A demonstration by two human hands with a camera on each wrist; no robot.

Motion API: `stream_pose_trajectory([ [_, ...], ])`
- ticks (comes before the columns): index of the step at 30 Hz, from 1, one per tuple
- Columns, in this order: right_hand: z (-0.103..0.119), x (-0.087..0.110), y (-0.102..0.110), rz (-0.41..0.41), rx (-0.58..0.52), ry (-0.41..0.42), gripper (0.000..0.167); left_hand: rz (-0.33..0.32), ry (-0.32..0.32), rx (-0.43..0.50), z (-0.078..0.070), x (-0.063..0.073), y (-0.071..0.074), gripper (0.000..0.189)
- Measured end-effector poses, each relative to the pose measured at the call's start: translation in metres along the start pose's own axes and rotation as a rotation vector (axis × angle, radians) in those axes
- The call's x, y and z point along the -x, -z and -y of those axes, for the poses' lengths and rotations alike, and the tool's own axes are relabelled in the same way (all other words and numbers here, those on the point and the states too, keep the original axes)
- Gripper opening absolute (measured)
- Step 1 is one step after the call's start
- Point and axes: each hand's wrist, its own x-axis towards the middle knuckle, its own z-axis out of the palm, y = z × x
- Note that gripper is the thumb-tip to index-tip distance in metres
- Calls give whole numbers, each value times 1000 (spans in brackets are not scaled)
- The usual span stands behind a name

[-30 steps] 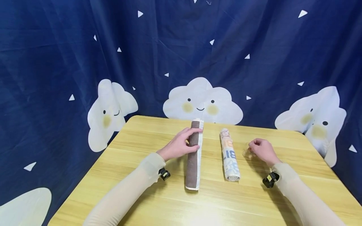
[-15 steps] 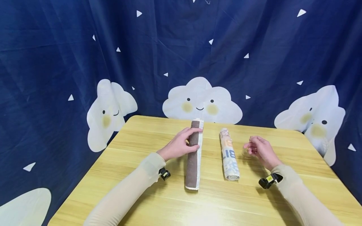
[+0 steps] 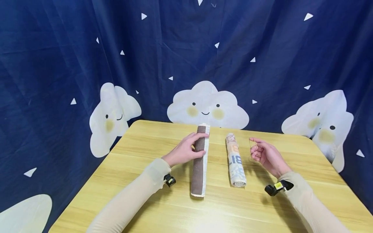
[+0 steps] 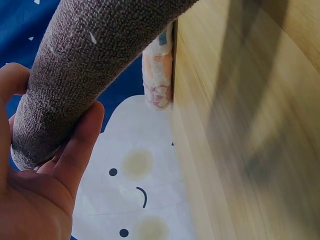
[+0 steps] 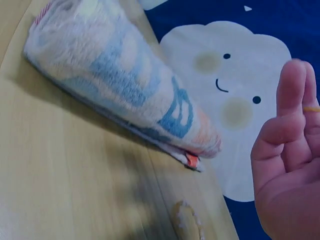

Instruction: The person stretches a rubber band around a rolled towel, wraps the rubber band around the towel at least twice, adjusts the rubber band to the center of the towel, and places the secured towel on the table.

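My left hand grips a brown rolled towel with a white edge strip, thumb on the near side and fingers across its top. In the left wrist view the towel's terry surface runs up from the palm. To its right lies a second rolled towel, white with coloured lettering, which neither hand touches. Beyond that, my right hand is raised above the table with a thin yellow rubber band at its fingers. Another thin loop lies on the table below the right hand.
The wooden table has rounded far corners. Right behind it hangs a dark blue curtain with white clouds and small triangles. Both wrists carry black cameras.
My right hand has lifted from the tabletop and turned palm inward, bringing up the rubber band. The left hand and both towels stay in place.
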Motion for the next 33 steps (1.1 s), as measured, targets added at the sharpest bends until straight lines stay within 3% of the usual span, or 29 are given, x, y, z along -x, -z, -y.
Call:
stream_pose_trajectory([
  [12,3,6,-23,77,34,80,41,10,0,-4,-2,1,0,61],
  [20,1,5,-41,66,72,144,45,13,11,5,-2,1,-1,61],
  [28,-2,3,-56,114,203,195,31,13,10,9,-2,1,-1,60],
  [33,-2,-1,-68,154,207,219,21,8,3,3,-3,2,-1,61],
])
